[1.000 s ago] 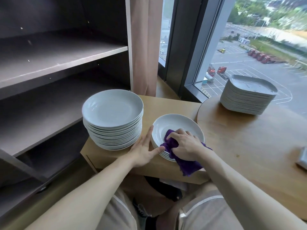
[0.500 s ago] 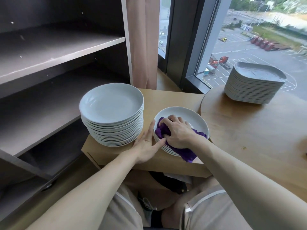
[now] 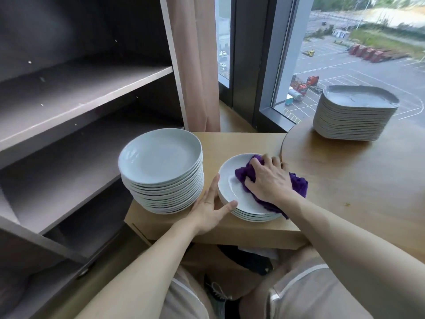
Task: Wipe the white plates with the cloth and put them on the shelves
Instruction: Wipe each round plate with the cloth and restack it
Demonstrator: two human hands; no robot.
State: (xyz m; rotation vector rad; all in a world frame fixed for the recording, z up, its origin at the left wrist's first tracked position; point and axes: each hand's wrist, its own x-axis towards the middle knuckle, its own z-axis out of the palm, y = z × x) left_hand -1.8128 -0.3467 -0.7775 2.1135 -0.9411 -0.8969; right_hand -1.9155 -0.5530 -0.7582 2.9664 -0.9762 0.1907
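Since a second ago, right hand (image 3: pixel 269 180) had dragged the cloth (image 3: pixel 299 185) from the near-left part of the top plate (image 3: pixel 230 180) over to its far right side, so more bare white showed on the left. Left hand (image 3: pixel 207 210) hadn't really budged.

That right hand was bunched down on the purple cloth, fingers curled into it, pressing it onto the plate. Some of the cloth hung over the right rim. Left hand was flat and relaxed, with the fingers up along the left edge of the short stack (image 3: pixel 253 216) and the thumb laid against the near rim, just steadying it.

Short stack sat on a low table (image 3: pixel 241 141), just beside a tall stack (image 3: pixel 161 157) of the same round white plates on its left. Dark shelves (image 3: pixel 80 95) were further left. A round table (image 3: pixel 356 180) butted up on the right, with a pile of square plates (image 3: pixel 354 116) at its far side by the window (image 3: pixel 345 54). A pinkish curtain (image 3: pixel 195 65) hung between the shelves and the glass.
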